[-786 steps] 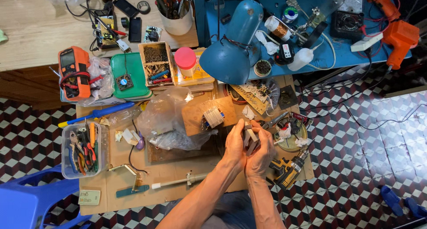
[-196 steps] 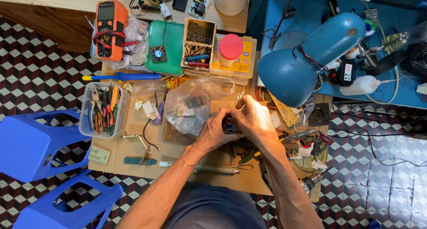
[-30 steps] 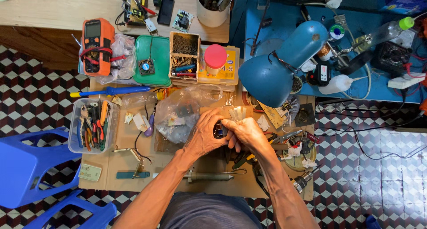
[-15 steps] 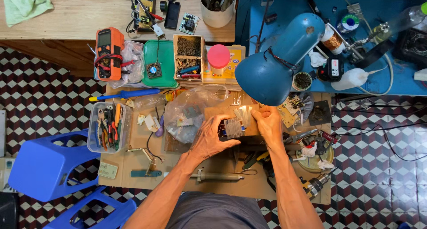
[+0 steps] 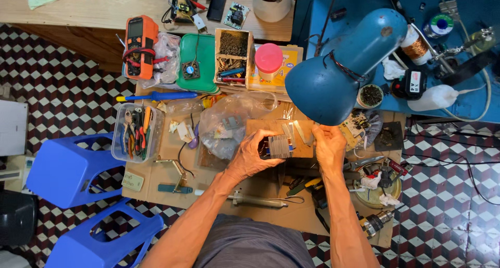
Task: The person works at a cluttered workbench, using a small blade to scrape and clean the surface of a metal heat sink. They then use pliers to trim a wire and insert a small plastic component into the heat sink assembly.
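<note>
Left hand: fingers clamped on one small transformer, below the blue lamp.
Right hand: fingers curled together, touching bench cardboard.
Stools: two, blue.

Left hand: fingers curled, closed in grip, forearm angled up from lower left. Right hand: fingers raised, loosely bent, forearm near vertical.

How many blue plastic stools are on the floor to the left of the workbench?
2. One blue plastic stool stands on the checkered floor beside the clear plastic tool box; the second blue plastic stool sits nearer the person, partly cut off by the bottom edge.
</note>
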